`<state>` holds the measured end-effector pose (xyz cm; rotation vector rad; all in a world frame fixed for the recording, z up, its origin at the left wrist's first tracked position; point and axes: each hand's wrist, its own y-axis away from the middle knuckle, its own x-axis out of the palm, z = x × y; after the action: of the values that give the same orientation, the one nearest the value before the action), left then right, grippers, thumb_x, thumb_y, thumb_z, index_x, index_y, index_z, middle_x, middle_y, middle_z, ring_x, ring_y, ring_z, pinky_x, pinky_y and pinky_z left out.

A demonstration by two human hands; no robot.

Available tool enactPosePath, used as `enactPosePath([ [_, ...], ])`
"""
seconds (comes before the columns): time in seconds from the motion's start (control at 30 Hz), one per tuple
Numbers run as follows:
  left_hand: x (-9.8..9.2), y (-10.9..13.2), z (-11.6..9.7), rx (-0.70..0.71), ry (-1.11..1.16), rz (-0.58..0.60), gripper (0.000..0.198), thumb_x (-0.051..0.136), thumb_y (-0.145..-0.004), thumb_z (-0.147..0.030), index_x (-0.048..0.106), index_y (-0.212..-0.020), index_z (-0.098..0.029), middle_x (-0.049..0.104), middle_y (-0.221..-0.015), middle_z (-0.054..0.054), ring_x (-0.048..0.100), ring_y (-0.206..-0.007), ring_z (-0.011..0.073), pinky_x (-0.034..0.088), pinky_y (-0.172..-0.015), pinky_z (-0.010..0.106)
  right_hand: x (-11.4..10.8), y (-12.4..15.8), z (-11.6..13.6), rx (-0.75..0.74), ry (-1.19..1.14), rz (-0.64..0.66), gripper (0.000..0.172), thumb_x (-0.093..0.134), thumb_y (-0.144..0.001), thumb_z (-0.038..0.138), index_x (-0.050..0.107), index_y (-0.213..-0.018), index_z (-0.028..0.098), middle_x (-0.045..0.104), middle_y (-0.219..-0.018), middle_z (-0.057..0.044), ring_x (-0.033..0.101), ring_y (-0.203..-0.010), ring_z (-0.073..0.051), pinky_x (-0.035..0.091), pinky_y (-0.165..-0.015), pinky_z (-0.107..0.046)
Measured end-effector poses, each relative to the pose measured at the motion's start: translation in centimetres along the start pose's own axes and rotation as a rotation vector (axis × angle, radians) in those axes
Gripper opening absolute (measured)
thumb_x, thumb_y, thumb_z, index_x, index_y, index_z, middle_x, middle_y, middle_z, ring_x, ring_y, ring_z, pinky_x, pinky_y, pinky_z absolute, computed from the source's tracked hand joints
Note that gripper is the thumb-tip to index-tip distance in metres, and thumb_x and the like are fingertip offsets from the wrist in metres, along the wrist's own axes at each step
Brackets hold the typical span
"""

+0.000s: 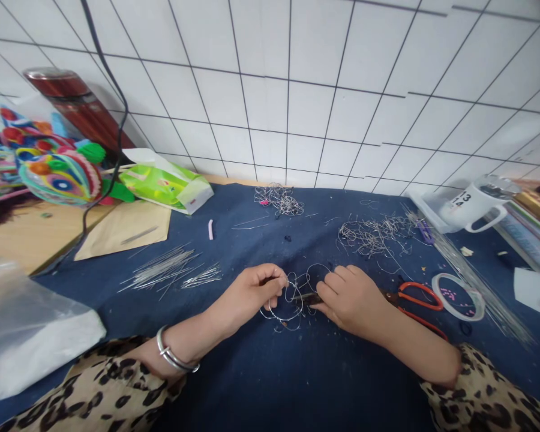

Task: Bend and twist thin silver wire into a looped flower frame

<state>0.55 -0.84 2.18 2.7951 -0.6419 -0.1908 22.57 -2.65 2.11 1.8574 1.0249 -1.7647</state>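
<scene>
Near the middle of the dark blue cloth, my left hand (260,288) pinches a looped silver wire piece (302,307) between thumb and fingertips. The wire forms several thin rings and curls between my two hands. My right hand (348,297) is closed at the right side of these loops, its fingertips on the wire. Scissors with orange handles (420,295) lie under and behind my right hand, their dark blades partly showing between the hands.
Tangled wire (373,235) lies behind my right hand, a smaller tangle (279,199) near the wall. Cut wires (162,269) are at left. Around them are a green packet (157,185), a white mug (470,207), a clear ring dish (435,288) and a plastic bag (31,336).
</scene>
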Motion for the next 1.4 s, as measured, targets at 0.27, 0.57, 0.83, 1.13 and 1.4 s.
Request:
enactPosePath([
  [0.27, -0.2, 0.0, 0.5, -0.010, 0.027, -0.059, 0.012, 0.048, -0.079, -0.026, 0.052, -0.075, -0.016, 0.046, -0.057, -0.005, 0.043, -0.048, 0.0067, 0.037, -0.049, 0.020, -0.9, -0.1, -0.1, 0.126, 0.019, -0.043, 0.028, 0.042, -0.086, 0.039, 0.057, -0.079, 0.016, 0.049, -0.070, -0.004, 0.037, -0.069, -0.017, 0.021, -0.062, -0.032],
  [0.57, 0.0, 0.0, 0.4, -0.007, 0.026, -0.074, 0.013, 0.048, -0.079, -0.027, 0.051, -0.073, -0.016, 0.046, -0.057, -0.004, 0.044, -0.049, 0.0069, 0.037, -0.050, 0.020, -1.1, -0.1, 0.6, 0.121, -0.008, 0.003, 0.026, 0.044, -0.085, 0.037, 0.055, -0.076, 0.017, 0.049, -0.070, -0.004, 0.039, -0.070, -0.017, 0.023, -0.063, -0.032],
  [0.83, 0.0, 0.0, 0.6, 0.008, -0.032, -0.052, 0.015, 0.047, -0.081, -0.029, 0.052, -0.076, -0.016, 0.047, -0.059, -0.004, 0.045, -0.050, 0.0079, 0.038, -0.050, 0.021, -0.4, 0.1, 1.0, 0.158, -0.084, 0.018, 0.030, 0.039, -0.088, 0.040, 0.054, -0.076, 0.017, 0.052, -0.069, -0.003, 0.044, -0.067, -0.016, 0.028, -0.062, -0.029],
  [1.13, 0.1, 0.3, -0.1, 0.131, -0.082, -0.060, 0.017, 0.047, -0.082, -0.031, 0.054, -0.079, -0.016, 0.051, -0.064, -0.003, 0.049, -0.058, 0.0091, 0.041, -0.058, 0.022, 0.1, 0.0, -0.1, 0.273, -0.303, 0.058, 0.036, 0.037, -0.089, 0.044, 0.053, -0.071, 0.016, 0.056, -0.067, -0.001, 0.050, -0.063, -0.011, 0.033, -0.059, -0.023],
  [1.4, 0.1, 0.3, 0.3, 0.162, -0.144, -0.079, 0.020, 0.046, -0.083, -0.032, 0.058, -0.088, -0.016, 0.056, -0.066, 0.000, 0.054, -0.061, 0.0113, 0.045, -0.061, 0.024, 0.2, 0.0, -0.2, 0.314, -0.313, 0.065, 0.036, 0.036, -0.089, 0.044, 0.052, -0.072, 0.017, 0.056, -0.068, -0.001, 0.050, -0.063, -0.011, 0.033, -0.059, -0.023],
])
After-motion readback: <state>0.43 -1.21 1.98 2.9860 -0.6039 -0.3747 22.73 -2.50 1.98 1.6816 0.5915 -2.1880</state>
